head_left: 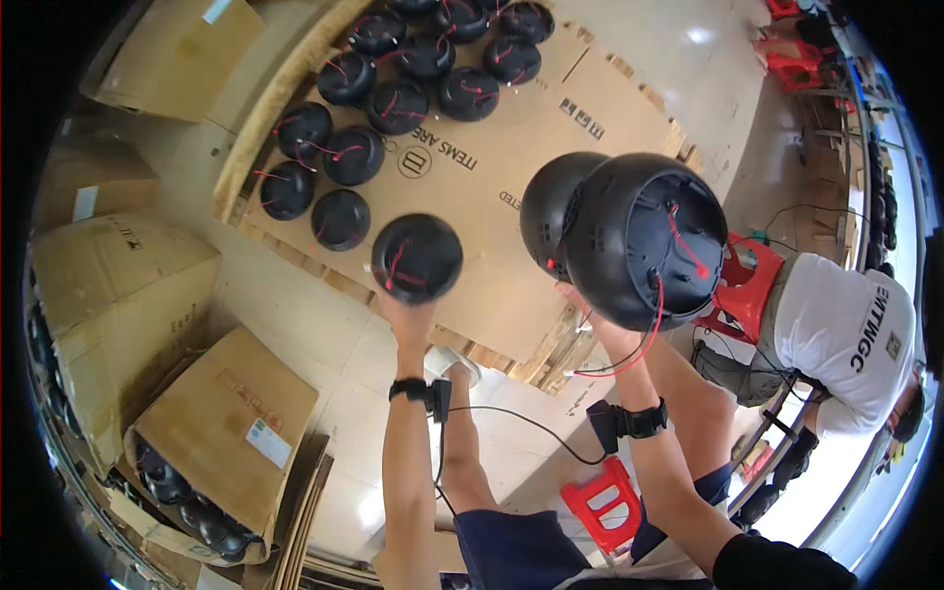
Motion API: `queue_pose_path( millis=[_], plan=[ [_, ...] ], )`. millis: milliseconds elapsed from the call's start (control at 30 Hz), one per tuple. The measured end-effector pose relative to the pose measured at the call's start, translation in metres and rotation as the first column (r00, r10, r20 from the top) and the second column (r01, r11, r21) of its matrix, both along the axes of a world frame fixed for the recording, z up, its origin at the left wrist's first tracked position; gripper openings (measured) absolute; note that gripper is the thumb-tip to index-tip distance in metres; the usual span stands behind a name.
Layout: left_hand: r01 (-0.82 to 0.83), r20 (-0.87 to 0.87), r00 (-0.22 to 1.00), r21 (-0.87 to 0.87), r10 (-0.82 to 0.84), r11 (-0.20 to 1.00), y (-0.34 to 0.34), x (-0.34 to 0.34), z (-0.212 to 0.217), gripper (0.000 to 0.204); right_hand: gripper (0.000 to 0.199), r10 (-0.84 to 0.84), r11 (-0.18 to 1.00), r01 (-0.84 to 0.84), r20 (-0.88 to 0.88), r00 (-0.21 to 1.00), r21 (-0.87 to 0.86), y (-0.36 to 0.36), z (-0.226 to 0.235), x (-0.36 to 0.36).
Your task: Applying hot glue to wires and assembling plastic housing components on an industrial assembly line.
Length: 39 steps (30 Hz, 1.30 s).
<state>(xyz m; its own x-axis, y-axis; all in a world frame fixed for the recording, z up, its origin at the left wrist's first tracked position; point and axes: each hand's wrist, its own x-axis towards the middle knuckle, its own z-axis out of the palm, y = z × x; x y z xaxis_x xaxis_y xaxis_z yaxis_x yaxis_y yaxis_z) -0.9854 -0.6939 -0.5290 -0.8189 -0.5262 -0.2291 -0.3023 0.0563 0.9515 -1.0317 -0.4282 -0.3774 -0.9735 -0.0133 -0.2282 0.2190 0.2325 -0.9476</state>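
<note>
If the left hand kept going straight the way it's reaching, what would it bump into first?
Probably the nearest black dome lying on the flattened cardboard sheet. The left hand holds another dome and points up-left toward that cluster, though depth is hard to judge here.

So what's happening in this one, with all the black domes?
A person holds one black dome shell in the left hand, out over a flattened cardboard sheet where similar shells with red wires lie in rows. The right hand grips two more shells stacked together, red wires dangling. A co-worker in a white shirt bends nearby.
</note>
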Motion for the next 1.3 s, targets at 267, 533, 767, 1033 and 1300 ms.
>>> queue_pose_path(
  millis=[267,533,767,1033,1300],
  plan=[
    [-0.037,0.25,0.963,-0.243,0.1,0.969,-0.012,-0.042,-0.164,0.077,0.051,-0.111,0.562,0.516,0.559,0.822,-0.646,0.033,-0.188,-0.072],
    [0.188,0.387,0.914,-0.147,-0.119,0.971,-0.056,0.027,-0.138,0.084,0.058,0.128,0.957,-0.081,-0.153,0.98,0.277,-0.007,-0.288,-0.164],
    [0.399,0.226,0.914,-0.34,-0.338,0.851,-0.053,-0.007,0.013,0.119,0.05,0.052,0.996,-0.062,0.15,0.987,0.063,0.062,-0.363,-0.159],
    [0.543,0.394,0.84,-0.598,-0.373,0.589,-0.06,-0.239,0.008,0.09,0.063,0.197,0.859,-0.135,-0.075,0.978,0.493,0.059,-0.297,-0.155],
    [0.67,0.67,0.728,-0.653,-0.141,0.353,-0.081,-0.331,-0.066,0.119,0.072,0.066,0.837,-0.275,0.411,0.909,0.473,0.075,-0.269,-0.041]
  ],
)
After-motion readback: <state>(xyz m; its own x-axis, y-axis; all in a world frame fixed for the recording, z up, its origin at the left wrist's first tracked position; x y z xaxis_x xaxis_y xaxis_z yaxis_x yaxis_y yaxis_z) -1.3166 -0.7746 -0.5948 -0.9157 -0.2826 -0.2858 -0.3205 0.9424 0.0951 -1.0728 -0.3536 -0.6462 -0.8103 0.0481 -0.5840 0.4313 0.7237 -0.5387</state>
